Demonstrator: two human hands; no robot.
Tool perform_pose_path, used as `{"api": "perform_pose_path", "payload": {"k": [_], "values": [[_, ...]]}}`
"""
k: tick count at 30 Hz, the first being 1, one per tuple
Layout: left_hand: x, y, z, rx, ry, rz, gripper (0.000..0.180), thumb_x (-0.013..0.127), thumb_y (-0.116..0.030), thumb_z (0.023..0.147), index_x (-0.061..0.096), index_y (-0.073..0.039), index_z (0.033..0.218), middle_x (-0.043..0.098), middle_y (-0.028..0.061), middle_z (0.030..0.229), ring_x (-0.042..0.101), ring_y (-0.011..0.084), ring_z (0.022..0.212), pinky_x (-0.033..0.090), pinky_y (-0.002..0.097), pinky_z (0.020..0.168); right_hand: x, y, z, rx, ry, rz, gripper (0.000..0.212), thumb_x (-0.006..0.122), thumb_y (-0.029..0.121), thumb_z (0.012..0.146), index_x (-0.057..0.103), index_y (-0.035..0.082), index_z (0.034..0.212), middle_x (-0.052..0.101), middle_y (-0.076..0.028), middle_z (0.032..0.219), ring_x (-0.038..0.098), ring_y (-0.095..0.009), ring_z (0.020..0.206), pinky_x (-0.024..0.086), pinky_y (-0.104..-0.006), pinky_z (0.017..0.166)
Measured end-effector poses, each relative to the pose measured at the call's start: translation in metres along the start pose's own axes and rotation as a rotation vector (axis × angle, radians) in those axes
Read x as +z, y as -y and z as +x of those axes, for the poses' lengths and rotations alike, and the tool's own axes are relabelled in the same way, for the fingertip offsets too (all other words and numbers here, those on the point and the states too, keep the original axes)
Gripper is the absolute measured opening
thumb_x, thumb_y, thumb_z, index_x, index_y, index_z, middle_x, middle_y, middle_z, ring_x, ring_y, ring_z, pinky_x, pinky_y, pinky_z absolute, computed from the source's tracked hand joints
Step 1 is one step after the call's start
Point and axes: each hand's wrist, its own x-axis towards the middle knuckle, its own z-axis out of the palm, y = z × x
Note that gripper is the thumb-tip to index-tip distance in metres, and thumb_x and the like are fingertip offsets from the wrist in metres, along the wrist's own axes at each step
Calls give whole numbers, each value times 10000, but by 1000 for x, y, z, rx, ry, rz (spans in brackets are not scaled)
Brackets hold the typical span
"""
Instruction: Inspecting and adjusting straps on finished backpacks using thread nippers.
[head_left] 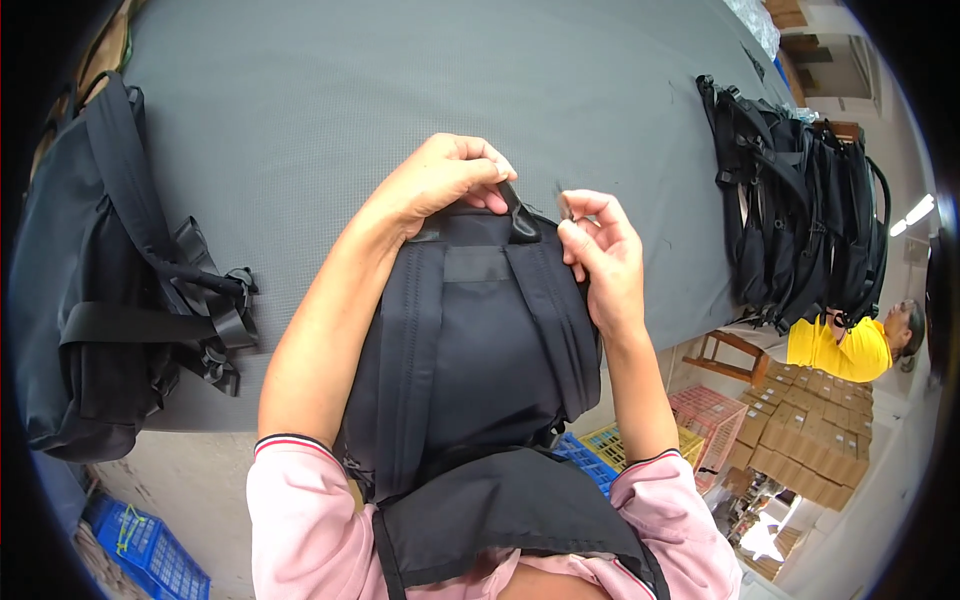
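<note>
A black backpack stands upright against me at the table's near edge, its two shoulder straps toward me. At its top, my left hand is closed, pinching the glossy black carry handle between thumb and fingers. My right hand is just to the right of the backpack's top, with thumb and fingertips pressed together. A thin, dark, blurred wisp shows at those fingertips, too small and smeared to name. The backpack's far side is hidden.
The grey-covered table spreads ahead. Another black backpack with loose straps lies at the left; several more are stacked at the right. Beyond are a person in yellow, cartons, a pink crate and a blue crate.
</note>
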Motion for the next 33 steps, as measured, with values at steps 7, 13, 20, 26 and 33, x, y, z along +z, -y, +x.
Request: {"api": "perform_pose_path", "payload": {"k": [7, 13, 20, 26, 33], "values": [[-1, -1, -1, 44, 3, -6, 154, 522, -9, 769, 627, 11, 879, 683, 126, 891, 641, 123, 721, 526, 240, 693, -17, -5, -12, -194, 49, -430, 227, 659, -24, 766, 655, 7, 991, 517, -19, 843, 479, -75, 659, 410, -209, 597], [-4, 0, -1, 50, 37, -37, 198, 494, 61, 737, 625, 19, 880, 686, 131, 893, 640, 122, 729, 531, 230, 684, -6, 8, -6, -404, 71, -798, 228, 682, 28, 760, 665, 58, 985, 528, -47, 801, 547, -153, 651, 447, -271, 599], [-5, -1, -1, 70, 59, -23, 207, 476, 74, 746, 613, 23, 892, 670, 135, 909, 648, 136, 742, 537, 225, 685, 7, 11, 4, -507, 63, -934, 264, 694, 9, 734, 677, 69, 991, 524, -69, 766, 533, -187, 647, 440, -286, 589], [-5, 0, -2, 45, 61, -46, 188, 512, 51, 757, 615, 0, 906, 681, 142, 949, 616, 101, 739, 519, 221, 705, 5, 1, 6, -588, 45, -926, 241, 680, 22, 753, 665, 71, 988, 540, -58, 774, 548, -183, 610, 446, -294, 555], [-14, 1, -8, 144, 209, -37, 329, 549, 39, 763, 619, 33, 1084, 681, 104, 1000, 617, 138, 899, 502, 277, 837, 4, 0, 12, -298, 85, -563, 241, 690, 21, 752, 644, 25, 988, 574, -32, 817, 455, -92, 559, 401, -222, 554]]}}
